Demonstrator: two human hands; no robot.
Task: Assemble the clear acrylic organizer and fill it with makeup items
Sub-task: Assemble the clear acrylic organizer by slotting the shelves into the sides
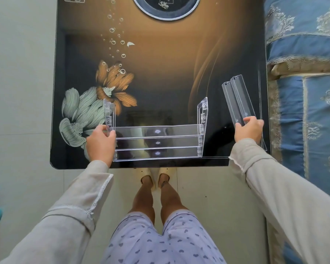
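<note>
A partly built clear acrylic organizer (157,143) stands near the front edge of the table, with two upright side panels and three stepped shelf strips between them. My left hand (100,143) grips its left side panel, thumb over the panel's edge. To the right lie two loose clear acrylic strips (237,100) side by side, running away from me. My right hand (249,131) holds their near ends, fingers curled over them. No makeup items are in view.
The glossy dark table (160,60) has a floral print and a round ring design at its far edge. A blue patterned bed or sofa (309,73) borders the table on the right. Pale floor tiles lie left and below; my legs stand at the table's front edge.
</note>
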